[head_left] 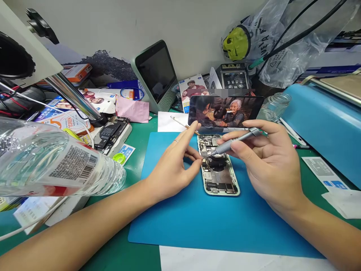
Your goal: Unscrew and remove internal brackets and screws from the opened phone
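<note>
— Where did we have the phone [218, 169]?
— Open and face up in the middle of the frame, lying lengthwise on the blue mat [197, 222] with its insides bare. The mat gave it a flat, soft bed, we'd judge
— And our hands?
— Our left hand [172, 169] was loosely spread, thumb and fingertips touching the phone's left edge, most likely to stop it sliding. Our right hand [265, 165] pinched the screwdriver [235, 141] like a pen, with its tip down on the upper part of the insides. We think the low slant let us see past our own fingers
— What stood around us?
— A second phone [225, 111] was propped on its long side just behind, its lit screen turned towards us. A water bottle [56, 162] lay at the left of the frame, well apart from the work, and a glass jar [275, 105] sat at the upper right
</note>
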Demonstrator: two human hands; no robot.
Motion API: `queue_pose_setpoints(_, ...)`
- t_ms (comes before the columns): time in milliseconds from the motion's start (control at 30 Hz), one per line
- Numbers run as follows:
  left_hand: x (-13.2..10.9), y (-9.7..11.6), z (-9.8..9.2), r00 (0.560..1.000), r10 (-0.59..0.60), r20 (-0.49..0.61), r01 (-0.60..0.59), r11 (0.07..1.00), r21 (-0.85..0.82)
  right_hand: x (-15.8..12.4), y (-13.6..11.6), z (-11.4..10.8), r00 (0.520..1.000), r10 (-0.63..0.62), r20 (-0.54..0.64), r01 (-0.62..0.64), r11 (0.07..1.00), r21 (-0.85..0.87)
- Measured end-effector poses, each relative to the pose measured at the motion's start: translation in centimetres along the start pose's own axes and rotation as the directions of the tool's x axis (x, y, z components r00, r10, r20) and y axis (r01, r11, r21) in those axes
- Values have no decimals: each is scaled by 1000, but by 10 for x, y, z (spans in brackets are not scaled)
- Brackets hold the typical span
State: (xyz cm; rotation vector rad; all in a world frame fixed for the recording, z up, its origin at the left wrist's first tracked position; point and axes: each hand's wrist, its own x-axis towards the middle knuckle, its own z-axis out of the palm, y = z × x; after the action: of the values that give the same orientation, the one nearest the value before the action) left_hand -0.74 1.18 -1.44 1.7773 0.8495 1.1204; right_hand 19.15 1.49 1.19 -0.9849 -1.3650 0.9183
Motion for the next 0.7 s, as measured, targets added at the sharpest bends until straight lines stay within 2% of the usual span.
queue_pose_setpoints(300, 0, 1, 0, 996, -65, -53, 71, 991, 114, 0, 1, -3, 1000, -11, 5, 11, 1000, -10)
queue_pose_setpoints(500, -1, 4, -1, 990, -49, -131, 90, 940, 330, -2, -4, -4, 999, -38, -3, 37, 997, -66)
queue_pose_setpoints(700, -3, 8, -1, 984, -37, -174, 94, 939, 331, -5, -9, -4, 996, -85, 7, 85, 983, -161)
